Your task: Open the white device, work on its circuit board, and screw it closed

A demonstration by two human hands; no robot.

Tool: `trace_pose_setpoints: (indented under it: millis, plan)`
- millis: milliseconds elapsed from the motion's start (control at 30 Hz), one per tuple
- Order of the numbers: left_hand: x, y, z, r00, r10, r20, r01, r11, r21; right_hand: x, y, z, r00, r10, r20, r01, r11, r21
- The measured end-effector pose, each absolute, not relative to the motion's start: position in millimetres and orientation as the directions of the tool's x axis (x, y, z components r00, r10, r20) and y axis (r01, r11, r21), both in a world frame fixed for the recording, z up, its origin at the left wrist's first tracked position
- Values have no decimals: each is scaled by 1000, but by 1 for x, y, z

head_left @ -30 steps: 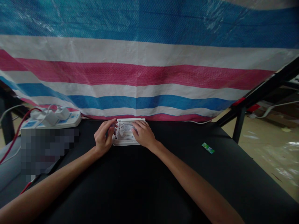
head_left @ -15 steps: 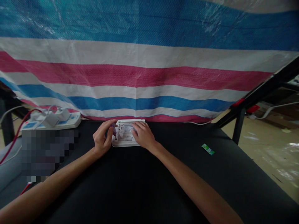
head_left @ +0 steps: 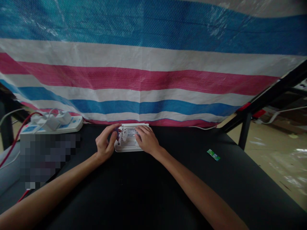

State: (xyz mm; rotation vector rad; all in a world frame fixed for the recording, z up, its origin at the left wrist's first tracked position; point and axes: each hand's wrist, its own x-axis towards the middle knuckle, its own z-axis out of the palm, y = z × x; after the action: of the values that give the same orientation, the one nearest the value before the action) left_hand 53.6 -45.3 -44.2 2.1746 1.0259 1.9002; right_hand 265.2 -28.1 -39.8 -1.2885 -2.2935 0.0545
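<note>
arms: 2, bare to elbow | sleeves: none visible | rings/watch: none visible

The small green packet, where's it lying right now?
In the head view the small green packet lies on the black table, to the right of the right hand and the white device, near the table's right edge.

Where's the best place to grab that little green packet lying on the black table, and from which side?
Probably pinch the green packet across its narrow width, coming from above with the right hand, the nearer one. It lies flat on the table, a thin slanted strip with nothing near it.
</note>
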Motion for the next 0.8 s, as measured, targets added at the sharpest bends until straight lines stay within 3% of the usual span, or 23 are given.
trace_pose_setpoints:
  millis: [100,333,567,800]
  plan:
    - [55,-45,-45,19,546,837,437,-758,485,265,-28,-39,-426,810,403,789,550,-272]
    - [57,-43,-39,-20,421,907,524,-768,368,264,-29,-39,-414,817,401,796,539,-276]
    - [56,-43,-49,-1,563,826,375,-766,522,264,-30,-36,-419,815,400,791,544,-281]
    - [54,-41,-47,-15,481,876,536,-736,414,265,-29,-37,-423,815,397,787,547,-286]
